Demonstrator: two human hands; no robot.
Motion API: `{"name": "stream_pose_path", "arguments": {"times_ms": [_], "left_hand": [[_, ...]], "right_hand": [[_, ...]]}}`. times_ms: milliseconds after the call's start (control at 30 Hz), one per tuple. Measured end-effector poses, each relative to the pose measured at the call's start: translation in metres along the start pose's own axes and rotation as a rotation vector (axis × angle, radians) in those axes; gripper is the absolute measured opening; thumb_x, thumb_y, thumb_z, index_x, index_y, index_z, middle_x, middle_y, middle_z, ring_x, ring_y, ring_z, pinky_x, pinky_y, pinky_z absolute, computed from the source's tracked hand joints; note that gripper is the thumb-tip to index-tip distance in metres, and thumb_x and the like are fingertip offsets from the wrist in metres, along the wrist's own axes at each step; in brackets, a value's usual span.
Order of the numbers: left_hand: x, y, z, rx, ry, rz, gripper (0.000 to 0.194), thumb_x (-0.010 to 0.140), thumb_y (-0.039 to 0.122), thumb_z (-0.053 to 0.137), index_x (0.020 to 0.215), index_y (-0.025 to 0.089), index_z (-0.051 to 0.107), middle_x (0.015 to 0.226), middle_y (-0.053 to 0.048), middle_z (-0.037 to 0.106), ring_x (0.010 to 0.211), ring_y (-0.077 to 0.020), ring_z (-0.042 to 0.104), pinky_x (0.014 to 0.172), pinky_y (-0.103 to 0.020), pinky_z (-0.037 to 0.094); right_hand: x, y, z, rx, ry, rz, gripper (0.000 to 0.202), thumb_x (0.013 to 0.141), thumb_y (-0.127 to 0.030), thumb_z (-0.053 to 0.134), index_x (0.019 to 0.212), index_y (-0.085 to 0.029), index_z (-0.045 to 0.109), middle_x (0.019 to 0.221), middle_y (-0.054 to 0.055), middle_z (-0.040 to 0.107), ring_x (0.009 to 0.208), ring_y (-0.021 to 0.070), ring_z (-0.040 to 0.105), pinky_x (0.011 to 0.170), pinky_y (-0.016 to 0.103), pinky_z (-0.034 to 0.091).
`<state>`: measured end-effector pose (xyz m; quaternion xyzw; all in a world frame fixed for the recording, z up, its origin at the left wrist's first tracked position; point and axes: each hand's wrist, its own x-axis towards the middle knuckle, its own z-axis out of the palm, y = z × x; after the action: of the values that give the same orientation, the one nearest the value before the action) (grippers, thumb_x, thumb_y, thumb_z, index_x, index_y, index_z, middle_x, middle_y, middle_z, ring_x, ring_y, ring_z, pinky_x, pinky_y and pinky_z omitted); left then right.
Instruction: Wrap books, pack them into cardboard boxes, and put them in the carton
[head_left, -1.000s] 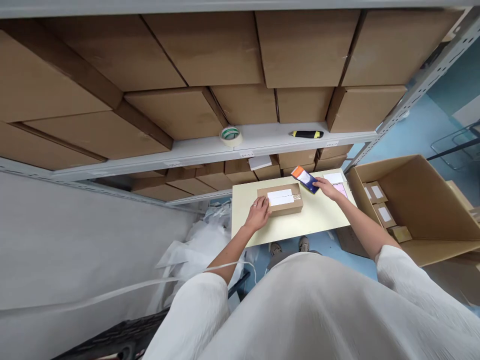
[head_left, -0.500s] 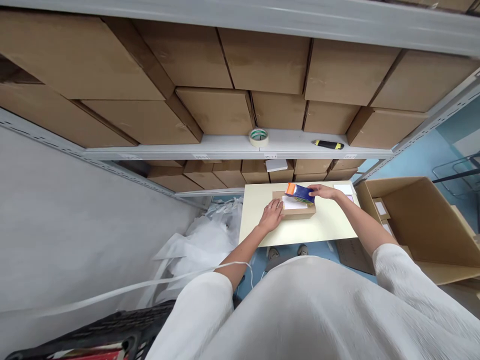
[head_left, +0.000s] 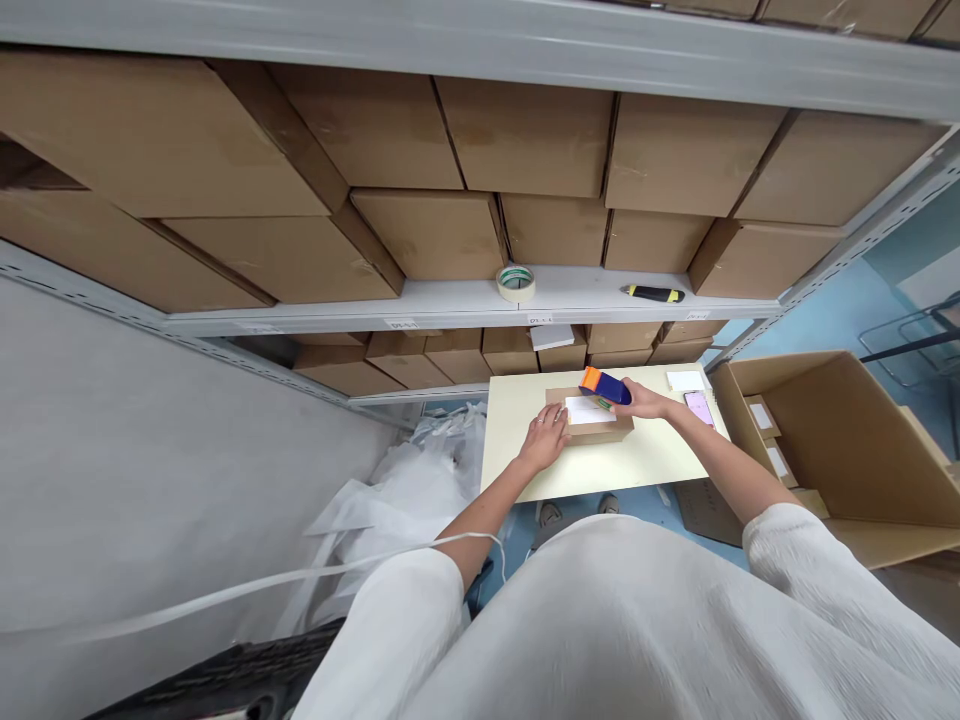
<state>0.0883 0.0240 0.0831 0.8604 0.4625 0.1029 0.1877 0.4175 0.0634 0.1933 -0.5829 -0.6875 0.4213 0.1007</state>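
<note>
Shelving point(head_left: 431, 302) packed with cartons point(head_left: 433, 235) fills the top of the frame, with a tape roll point(head_left: 505, 293) and utility knife point(head_left: 654, 294) along one board. At right, a big open carton point(head_left: 870, 430) sits against the table point(head_left: 615, 466), near a phone point(head_left: 699, 407); white sheeting point(head_left: 412, 475) heaps beyond the left edge. Pale tabletop shows between the small carton point(head_left: 596, 434), at centre, and the front edge. The left hand point(head_left: 545, 437) lies loosely spread over that carton's left end; the right hand point(head_left: 641, 400) grips an orange-and-blue dispenser point(head_left: 609, 387) at its label point(head_left: 586, 409).
</note>
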Motion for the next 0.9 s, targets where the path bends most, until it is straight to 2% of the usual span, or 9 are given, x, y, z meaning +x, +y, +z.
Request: {"name": "stream_pose_path", "arguments": {"times_ms": [67,167,367,467,567,633,700,800,900], "left_hand": [[0.0,0.0,0.0,0.002,0.0,-0.005,0.065,0.105,0.036,0.054,0.167,0.018,0.046,0.173,-0.019,0.042,0.162,-0.038,0.034,0.125,-0.056,0.041],[0.002,0.001,-0.001,0.007,-0.005,-0.006,0.065,0.104,0.036,0.055,0.167,0.018,0.046,0.173,-0.019,0.042,0.162,-0.038,0.034,0.126,-0.056,0.04],[0.003,0.002,-0.005,0.011,-0.009,-0.019,0.066,0.103,0.036,0.058,0.166,0.019,0.048,0.171,-0.019,0.045,0.161,-0.0385,0.036,0.126,-0.056,0.041],[0.006,0.002,-0.013,-0.055,-0.002,-0.028,0.062,0.1,0.035,0.062,0.161,0.022,0.055,0.169,-0.017,0.049,0.158,-0.0381,0.041,0.127,-0.057,0.04],[0.016,0.002,-0.027,-0.243,0.075,-0.124,0.049,0.1,0.03,0.06,0.148,0.023,0.067,0.159,-0.014,0.06,0.151,-0.0357,0.052,0.126,-0.057,0.043],[0.027,0.005,-0.038,-0.43,0.197,-0.237,0.042,0.099,0.026,0.058,0.14,0.024,0.071,0.151,-0.012,0.068,0.144,-0.0328,0.059,0.122,-0.054,0.047],[0.039,0.011,-0.047,-0.671,0.289,-0.344,0.035,0.099,0.024,0.06,0.131,0.024,0.073,0.136,-0.011,0.076,0.128,-0.028,0.069,0.115,-0.047,0.054],[0.056,0.025,-0.056,-0.998,0.269,-0.47,0.024,0.094,0.022,0.068,0.119,0.021,0.072,0.11,-0.009,0.082,0.107,-0.0228,0.077,0.104,-0.04,0.059],[0.067,0.04,-0.059,-1.153,0.234,-0.545,0.023,0.089,0.018,0.073,0.112,0.021,0.069,0.105,-0.009,0.083,0.099,-0.0218,0.08,0.097,-0.038,0.061]], "right_hand": [[-0.001,-0.002,0.001,-0.018,0.03,-0.008,0.052,0.073,-0.038,0.084,0.112,-0.023,0.054,0.111,0.007,0.07,0.095,0.0255,0.066,0.082,0.035,0.054],[-0.001,-0.005,0.001,-0.014,0.066,-0.006,0.047,0.07,-0.028,0.08,0.107,-0.024,0.052,0.105,0.004,0.069,0.09,0.0235,0.064,0.078,0.033,0.052],[-0.002,-0.008,-0.001,0.013,-0.028,-0.054,0.048,0.064,-0.022,0.077,0.105,-0.024,0.052,0.105,0.004,0.069,0.091,0.0234,0.064,0.076,0.03,0.052],[0.0,-0.004,-0.003,0.013,-0.047,-0.046,0.048,0.064,-0.022,0.077,0.104,-0.024,0.052,0.108,0.005,0.069,0.092,0.0241,0.065,0.077,0.031,0.052],[0.001,0.002,-0.003,0.017,-0.057,-0.053,0.046,0.065,-0.024,0.077,0.104,-0.025,0.052,0.107,0.004,0.069,0.093,0.0247,0.065,0.077,0.032,0.052],[0.002,0.006,-0.002,0.028,-0.061,-0.054,0.046,0.066,-0.024,0.078,0.104,-0.025,0.051,0.105,0.003,0.069,0.093,0.0248,0.065,0.078,0.031,0.053],[0.003,0.008,-0.001,0.046,-0.066,-0.054,0.046,0.066,-0.025,0.078,0.104,-0.025,0.051,0.105,0.003,0.07,0.094,0.0245,0.065,0.079,0.031,0.053],[0.002,0.009,0.0,0.047,-0.064,-0.057,0.047,0.067,-0.025,0.079,0.105,-0.025,0.052,0.107,0.003,0.07,0.096,0.0246,0.066,0.081,0.032,0.054],[0.002,0.008,-0.001,0.033,-0.064,-0.079,0.048,0.069,-0.025,0.081,0.108,-0.025,0.053,0.109,0.004,0.07,0.098,0.0254,0.067,0.082,0.032,0.054]]}}
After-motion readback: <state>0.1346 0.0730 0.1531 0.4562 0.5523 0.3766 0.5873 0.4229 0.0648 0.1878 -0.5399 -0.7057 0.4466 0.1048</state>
